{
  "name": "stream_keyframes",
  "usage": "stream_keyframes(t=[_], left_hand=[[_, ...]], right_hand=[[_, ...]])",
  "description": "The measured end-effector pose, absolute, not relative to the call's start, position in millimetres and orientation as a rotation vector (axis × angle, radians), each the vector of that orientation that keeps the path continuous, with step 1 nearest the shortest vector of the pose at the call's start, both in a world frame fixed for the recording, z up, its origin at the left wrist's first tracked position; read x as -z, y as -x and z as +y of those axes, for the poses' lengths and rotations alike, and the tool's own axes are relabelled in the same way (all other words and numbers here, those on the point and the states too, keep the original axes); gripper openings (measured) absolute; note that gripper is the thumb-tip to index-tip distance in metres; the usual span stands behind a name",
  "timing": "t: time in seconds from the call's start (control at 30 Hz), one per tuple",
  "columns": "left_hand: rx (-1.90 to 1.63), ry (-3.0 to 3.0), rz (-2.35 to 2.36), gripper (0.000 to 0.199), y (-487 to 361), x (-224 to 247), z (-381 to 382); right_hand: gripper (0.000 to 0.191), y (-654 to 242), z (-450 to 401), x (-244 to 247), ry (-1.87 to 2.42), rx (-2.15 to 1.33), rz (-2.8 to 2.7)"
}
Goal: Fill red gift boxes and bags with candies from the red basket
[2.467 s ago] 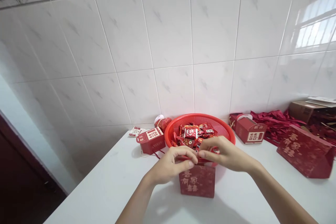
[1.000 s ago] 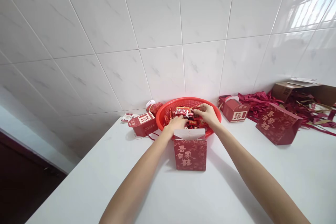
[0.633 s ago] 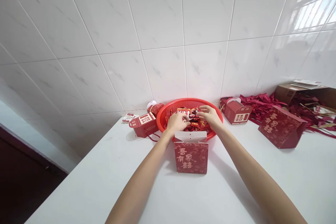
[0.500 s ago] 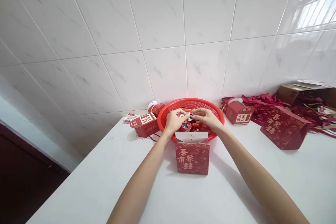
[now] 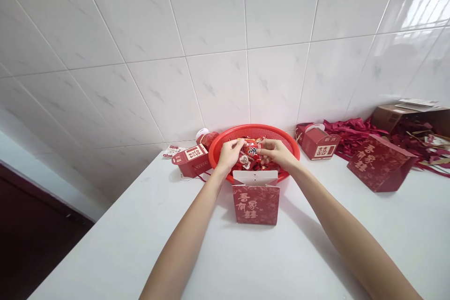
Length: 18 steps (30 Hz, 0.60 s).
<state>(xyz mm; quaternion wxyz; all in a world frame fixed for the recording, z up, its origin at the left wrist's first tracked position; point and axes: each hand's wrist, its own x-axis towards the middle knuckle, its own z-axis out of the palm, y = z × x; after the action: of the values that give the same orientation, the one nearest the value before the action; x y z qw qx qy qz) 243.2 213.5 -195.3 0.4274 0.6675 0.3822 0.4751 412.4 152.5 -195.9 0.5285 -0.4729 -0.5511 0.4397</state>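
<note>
I'm holding a red packet [image 5: 252, 149] over the basket [image 5: 255, 131], between my two hands.
My right hand [image 5: 277, 152] is grasping the packet by its right side; my left hand [image 5: 229, 153] is pressing thumb to fingertip at its upper left, and I cannot tell whether it is gripping it too. The packet's printed face is pointing up toward me; my fingers are covering its ends, so I cannot tell its long axis. Sweets [image 5: 246, 163] are lying below, inside the basket. Nearer me, a box [image 5: 256, 205] is standing upright on the surface [image 5: 140, 243], its lettered side facing me.
</note>
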Motion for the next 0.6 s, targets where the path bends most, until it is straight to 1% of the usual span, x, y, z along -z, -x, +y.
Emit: stream_keyframes(t=[0.23, 0.3, 0.37, 0.43, 0.47, 0.57, 0.6], left_hand=[[-0.967, -1.472, 0.965, 0.025, -247, 190, 209], [-0.857, -1.623, 1.061, 0.026, -247, 188, 207], [-0.673, -1.943, 1.173, 0.026, -246, 187, 204], [-0.439, -2.312, 1.215, 0.019, -246, 187, 200], [-0.329, -2.463, 1.197, 0.020, -246, 187, 198], [-0.102, -2.717, 1.074, 0.044, -246, 187, 194], [-0.054, -2.760, 1.055, 0.048, -246, 186, 194]], right_hand=[[0.032, -412, 152, 196, 1.096, -0.986, -1.148], [0.033, -413, 152, 196, 1.090, -0.927, -1.085], [0.035, -414, 153, 196, 1.070, -0.862, -1.003], [0.036, -416, 154, 196, 1.057, -0.805, -0.937], [0.037, -417, 154, 197, 1.058, -0.787, -0.916], [0.039, -418, 156, 197, 1.077, -0.773, -0.872], [0.039, -418, 156, 197, 1.082, -0.774, -0.862]])
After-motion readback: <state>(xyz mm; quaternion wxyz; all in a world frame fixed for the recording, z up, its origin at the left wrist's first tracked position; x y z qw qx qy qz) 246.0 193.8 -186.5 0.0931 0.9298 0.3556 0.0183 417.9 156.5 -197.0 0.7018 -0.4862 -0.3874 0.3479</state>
